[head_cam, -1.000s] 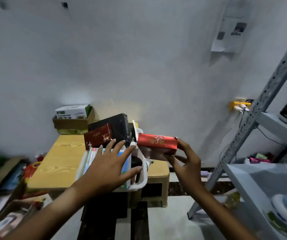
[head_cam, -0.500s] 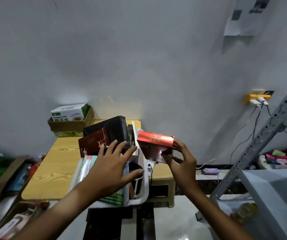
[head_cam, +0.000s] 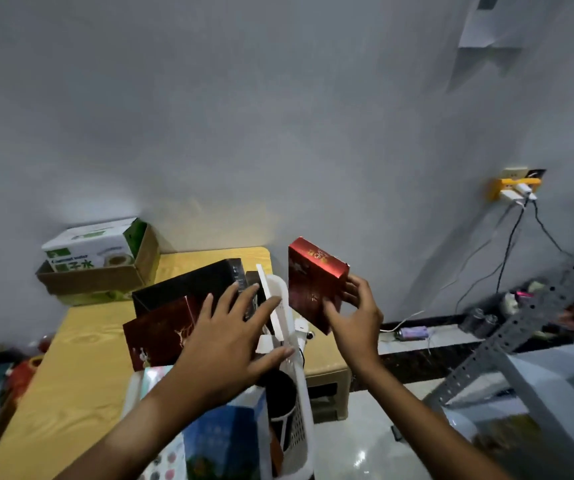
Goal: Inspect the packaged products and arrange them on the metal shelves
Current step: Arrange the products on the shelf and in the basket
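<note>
My right hand [head_cam: 356,318] holds a shiny red box [head_cam: 313,282] tilted upright in the air, right of a white plastic basket [head_cam: 297,386]. My left hand [head_cam: 230,337] hovers over the basket with fingers spread, holding nothing. The basket carries a dark red box with gold deer [head_cam: 161,332], a black box [head_cam: 188,289] behind it and a blue and white package [head_cam: 223,441] in front. The metal shelf [head_cam: 534,379] with its perforated grey post stands at the lower right.
The basket rests on a yellow wood-grain table [head_cam: 67,368]. A brown carton with a green and white box [head_cam: 95,251] sits at the table's back. A beige stool [head_cam: 327,375] stands beside the table. Wall socket with chargers [head_cam: 517,188] and cables hang at right.
My right hand has turned the red box from lying flat to standing on end and lifted it slightly. The view has swung left and down; my left hand stays spread over the basket.
</note>
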